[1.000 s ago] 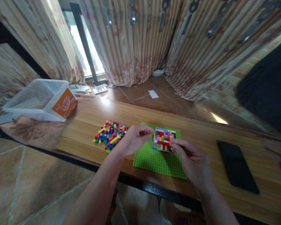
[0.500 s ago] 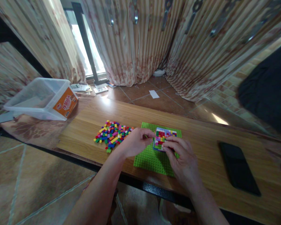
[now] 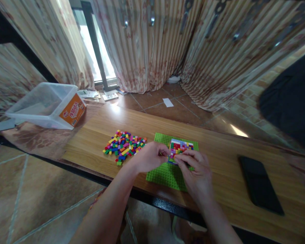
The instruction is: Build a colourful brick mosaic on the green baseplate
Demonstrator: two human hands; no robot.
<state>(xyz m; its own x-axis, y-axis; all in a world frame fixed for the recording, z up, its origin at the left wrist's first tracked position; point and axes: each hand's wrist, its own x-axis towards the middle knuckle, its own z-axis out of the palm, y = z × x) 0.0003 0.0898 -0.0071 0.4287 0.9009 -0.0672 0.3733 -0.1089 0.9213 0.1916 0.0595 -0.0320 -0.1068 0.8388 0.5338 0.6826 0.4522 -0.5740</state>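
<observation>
On the green studded baseplate (image 3: 159, 176) sits a small block of toy bricks (image 3: 176, 146) in red, yellow, pink, white and other colours, with a blue edge low on its left side. My left hand (image 3: 152, 157) is closed in a pinch at the left edge of this block; what its fingertips hold is too small to tell. Across the block's lower right reaches my right hand (image 3: 197, 171), thumb and forefinger pressed together over the front bricks. Its fingers cover part of the block, and anything between them is hidden. Loose coloured bricks (image 3: 122, 145) lie heaped left of the baseplate.
A black phone (image 3: 260, 184) lies on the wooden tabletop (image 3: 226, 162) at the right. At the far left stands a clear plastic box (image 3: 40, 120) with an orange label. Striped curtains (image 3: 147, 51) hang beyond the table, and papers (image 3: 110, 97) lie on the tiled floor.
My left fingers have curled and come down slightly towards the block's lower left corner. The right fingertips have shifted slightly left along its front. The whole view has moved a little.
</observation>
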